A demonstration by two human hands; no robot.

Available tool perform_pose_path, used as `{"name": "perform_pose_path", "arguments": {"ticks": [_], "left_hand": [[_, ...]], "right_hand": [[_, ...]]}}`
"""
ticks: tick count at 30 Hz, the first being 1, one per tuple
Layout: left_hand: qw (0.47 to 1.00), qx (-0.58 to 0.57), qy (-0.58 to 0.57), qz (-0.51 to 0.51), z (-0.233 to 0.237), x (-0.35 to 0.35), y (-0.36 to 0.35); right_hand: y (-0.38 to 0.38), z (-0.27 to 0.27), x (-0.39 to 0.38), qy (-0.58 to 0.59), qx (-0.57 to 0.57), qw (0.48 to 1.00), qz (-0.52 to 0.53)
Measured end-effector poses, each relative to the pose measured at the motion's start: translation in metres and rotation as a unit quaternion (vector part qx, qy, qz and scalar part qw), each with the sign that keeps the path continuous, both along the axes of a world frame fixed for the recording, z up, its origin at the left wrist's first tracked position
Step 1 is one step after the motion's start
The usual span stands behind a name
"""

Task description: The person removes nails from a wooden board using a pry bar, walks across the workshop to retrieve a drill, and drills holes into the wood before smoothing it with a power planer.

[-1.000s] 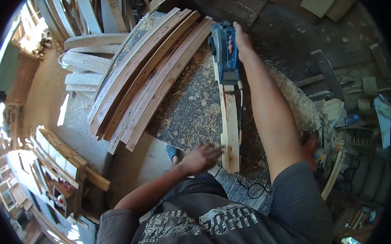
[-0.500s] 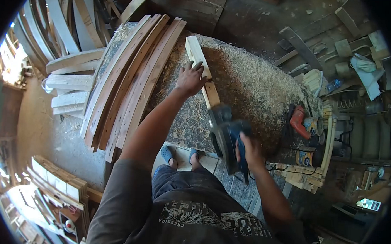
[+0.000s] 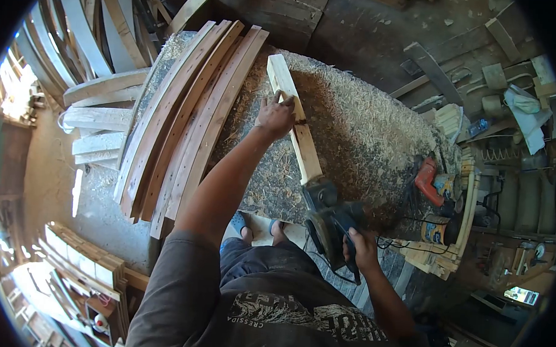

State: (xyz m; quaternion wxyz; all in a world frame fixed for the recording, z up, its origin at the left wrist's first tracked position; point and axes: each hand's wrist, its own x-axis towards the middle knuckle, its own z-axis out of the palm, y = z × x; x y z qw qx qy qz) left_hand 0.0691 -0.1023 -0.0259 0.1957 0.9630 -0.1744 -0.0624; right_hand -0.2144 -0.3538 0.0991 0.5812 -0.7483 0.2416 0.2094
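Note:
A pale timber beam (image 3: 307, 151) lies on a workbench (image 3: 265, 179) strewn with shavings. My left hand (image 3: 275, 117) presses on the beam's middle, its fingers bent over the wood. In my right hand (image 3: 364, 252) is the handle of a dark electric planer (image 3: 323, 217). The planer's front end meets the near end of the beam, and most of its body is past that end, toward me. My fingers are closed round the handle. The beam's underside and the planer's sole are hidden.
Several curved boards (image 3: 190, 117) lie side by side on the bench, left of the beam. A red power drill (image 3: 426, 180) and a labelled can (image 3: 433, 232) are at the right. Wood shavings (image 3: 370, 125) cover much of the bench. More curved timber (image 3: 86, 28) stands at far left.
The planer has moved toward me with my right hand, exposing more of the beam's near end. My left hand stays on the beam, its fingers now more bent.

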Motion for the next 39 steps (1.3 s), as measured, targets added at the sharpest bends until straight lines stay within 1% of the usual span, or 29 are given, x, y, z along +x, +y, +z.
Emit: {"name": "perform_pose_path", "arguments": {"ticks": [2,4,5,7,8,9,10,12,13,14,15,16,17,18,19,21,24,27,29,32,34,36,37,38,39], "left_hand": [[1.0,-0.01,-0.003,0.004,-0.006,0.0,0.006],[0.995,-0.069,-0.067,0.023,-0.012,-0.003,0.016],[0.995,-0.066,-0.067,0.026,-0.012,-0.008,0.022],[0.975,-0.169,-0.12,0.085,-0.013,-0.025,0.033],[0.955,-0.222,-0.162,0.114,-0.021,-0.037,0.037],[0.952,-0.211,-0.153,0.16,-0.017,-0.058,0.038],[0.939,-0.228,-0.193,0.168,-0.028,-0.076,0.036],[0.935,-0.261,-0.2,0.133,-0.038,-0.127,0.025],[0.937,-0.282,-0.192,0.072,-0.033,-0.151,0.016],[0.935,-0.312,-0.166,-0.014,-0.035,-0.172,0.007],[0.961,-0.249,-0.105,-0.059,-0.045,-0.189,-0.012],[0.959,-0.235,-0.086,-0.133,-0.045,-0.204,-0.024],[0.958,-0.235,-0.083,-0.141,-0.005,-0.208,-0.028],[0.959,-0.233,-0.085,-0.136,-0.009,-0.212,-0.036],[0.969,-0.196,-0.052,-0.142,-0.019,-0.218,-0.046],[0.981,-0.135,-0.003,-0.14,-0.023,-0.223,-0.051],[0.983,-0.133,0.003,-0.127,-0.017,-0.224,-0.051],[0.984,-0.137,0.018,-0.113,-0.012,-0.224,-0.054],[0.986,-0.124,0.016,-0.106,-0.009,-0.225,-0.057],[0.99,-0.105,0.003,-0.099,-0.006,-0.226,-0.059],[0.99,-0.101,-0.002,-0.103,-0.001,-0.232,-0.06],[0.984,-0.18,-0.006,0.005,0.001,-0.232,-0.059],[0.973,-0.223,0.008,0.064,-0.007,-0.229,-0.057],[0.972,-0.225,0.001,0.066,-0.006,-0.222,-0.06],[0.958,-0.241,0.017,0.155,-0.003,-0.208,-0.064]], "right_hand": [[0.012,-0.001,0.026,-0.008,-0.004,1.0,0.008],[0.026,-0.004,0.057,-0.021,-0.005,1.0,0.019],[0.034,-0.006,0.075,-0.037,-0.006,0.999,0.027],[0.051,-0.009,0.115,-0.042,0.001,0.999,0.018],[0.058,-0.01,0.136,-0.05,0.005,0.999,0.02],[0.065,-0.012,0.156,-0.056,0.008,0.998,0.023],[0.07,-0.015,0.176,-0.057,0.012,0.998,0.025],[0.083,-0.022,0.217,-0.038,0.02,0.999,0.013],[0.091,-0.022,0.236,-0.042,0.026,0.999,0.019],[0.1,-0.02,0.255,-0.046,0.029,0.998,0.026],[0.107,-0.019,0.271,-0.048,0.03,0.998,0.033],[0.114,-0.019,0.287,-0.05,0.034,0.997,0.038],[0.121,-0.018,0.303,-0.058,0.034,0.997,0.04],[0.127,-0.018,0.317,-0.067,0.032,0.996,0.042],[0.134,-0.017,0.331,-0.069,0.035,0.996,0.046],[0.146,-0.015,0.355,-0.084,0.02,0.995,0.054],[0.16,-0.019,0.392,-0.106,0.011,0.992,0.063],[0.176,-0.025,0.43,-0.129,0.027,0.989,0.068],[0.182,-0.029,0.453,-0.135,0.051,0.985,0.093],[0.192,-0.029,0.467,-0.175,0.063,0.976,0.117],[0.174,-0.031,0.446,-0.195,0.079,0.972,0.108],[0.136,-0.029,0.409,-0.21,0.108,0.963,0.132],[0.107,-0.023,0.385,-0.198,0.114,0.962,0.148],[0.073,-0.013,0.356,-0.186,0.118,0.961,0.167],[0.044,-0.002,0.326,-0.193,0.093,0.961,0.174]]}}
